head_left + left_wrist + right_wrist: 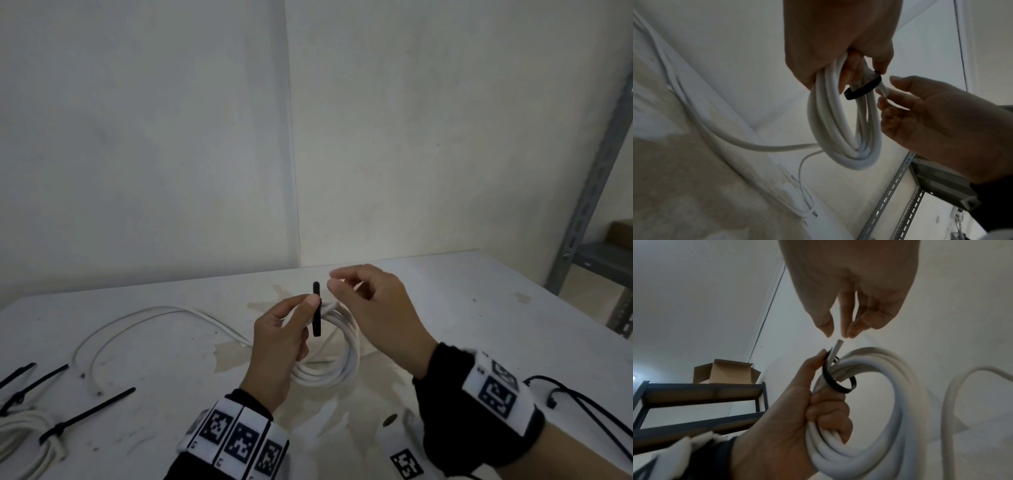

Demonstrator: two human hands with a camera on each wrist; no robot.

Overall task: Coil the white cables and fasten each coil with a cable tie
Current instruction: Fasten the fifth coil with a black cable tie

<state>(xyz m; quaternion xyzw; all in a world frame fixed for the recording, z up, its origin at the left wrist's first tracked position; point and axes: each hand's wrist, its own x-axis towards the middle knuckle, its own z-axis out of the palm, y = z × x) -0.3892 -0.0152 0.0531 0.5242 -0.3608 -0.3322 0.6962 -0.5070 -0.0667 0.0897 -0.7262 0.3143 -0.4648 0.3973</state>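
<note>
My left hand point(313, 303) holds a coil of white cable point(342, 363) upright above the table. Its lower fingers curl round the coil's strands point(890, 402) and its thumb presses a black cable tie point(317, 315) against the top. The tie point(838, 386) bends in an unclosed loop round the strands, and the cable's cut end point(838, 344) sticks up beside it. My right hand point(334, 279) hovers just above that end, thumb and fingertips point(828, 332) close together with nothing between them. From the left wrist, the coil point(838, 146) hangs below my left hand point(838, 32).
A loose white cable point(137, 315) arcs across the table point(445, 291) on the left. Black cable ties point(89, 414) lie at the front left beside another white coil point(20, 431). More black ties point(582, 404) lie at the right. A metal shelf point(589, 205) stands at the right.
</note>
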